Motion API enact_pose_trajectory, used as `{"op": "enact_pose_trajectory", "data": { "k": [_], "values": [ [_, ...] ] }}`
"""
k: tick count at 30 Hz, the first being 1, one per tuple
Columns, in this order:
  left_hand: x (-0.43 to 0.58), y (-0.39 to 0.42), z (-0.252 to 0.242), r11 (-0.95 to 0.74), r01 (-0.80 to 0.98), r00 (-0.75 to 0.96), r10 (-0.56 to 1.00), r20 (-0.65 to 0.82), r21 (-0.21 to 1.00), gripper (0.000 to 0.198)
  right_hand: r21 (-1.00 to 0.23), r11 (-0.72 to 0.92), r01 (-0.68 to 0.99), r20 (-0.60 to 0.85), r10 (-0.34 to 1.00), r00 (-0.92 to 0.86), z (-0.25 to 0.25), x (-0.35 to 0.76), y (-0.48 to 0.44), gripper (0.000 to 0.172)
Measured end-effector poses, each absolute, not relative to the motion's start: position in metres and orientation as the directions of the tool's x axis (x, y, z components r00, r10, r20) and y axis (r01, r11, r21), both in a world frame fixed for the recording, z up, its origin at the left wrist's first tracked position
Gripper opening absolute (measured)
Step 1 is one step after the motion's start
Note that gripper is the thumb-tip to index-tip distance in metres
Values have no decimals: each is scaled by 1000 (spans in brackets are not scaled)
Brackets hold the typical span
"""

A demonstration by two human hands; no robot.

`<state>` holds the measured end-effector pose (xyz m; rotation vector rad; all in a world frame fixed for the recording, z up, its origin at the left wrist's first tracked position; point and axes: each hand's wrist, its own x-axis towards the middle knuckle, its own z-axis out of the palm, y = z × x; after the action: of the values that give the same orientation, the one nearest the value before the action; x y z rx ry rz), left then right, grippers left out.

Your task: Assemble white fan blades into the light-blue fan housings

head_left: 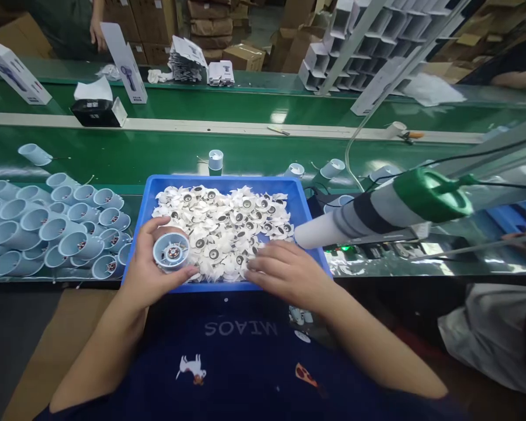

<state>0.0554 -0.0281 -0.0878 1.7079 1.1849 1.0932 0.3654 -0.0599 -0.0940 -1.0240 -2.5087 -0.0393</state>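
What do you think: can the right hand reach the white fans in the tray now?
Probably yes: the right hand is over the tray, its fingers at the white fans, and nothing seems to block them.

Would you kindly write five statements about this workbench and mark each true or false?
1. The left hand holds a light-blue cylinder. True.
2. The right hand grips the green-capped tool. False: the right hand is at the white bladed parts.
3. Those parts lie in a blue tray. True.
4. The large group of cylinders is right of the tray. False: the group is on its left.
5. The surface behind the tray is green. True.
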Motion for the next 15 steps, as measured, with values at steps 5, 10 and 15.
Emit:
{"op": "enact_pose_trajectory", "data": {
  "k": [5, 10, 15],
  "values": [
    [55, -33, -95, -270, 301, 265, 945, 192, 915, 70, -141, 818, 558, -72, 554, -830, -105, 348, -24, 11],
    [51, -39, -90, -147, 407, 178, 981, 79, 902, 70, -158, 723, 672, -199, 644, -739, -103, 351, -16, 15],
    [53, -37, -81, -150, 414, 218, 974, 62, 898, 66, -352, 637, 686, -186, 671, -718, -109, 355, -12, 14]
  ]
}}
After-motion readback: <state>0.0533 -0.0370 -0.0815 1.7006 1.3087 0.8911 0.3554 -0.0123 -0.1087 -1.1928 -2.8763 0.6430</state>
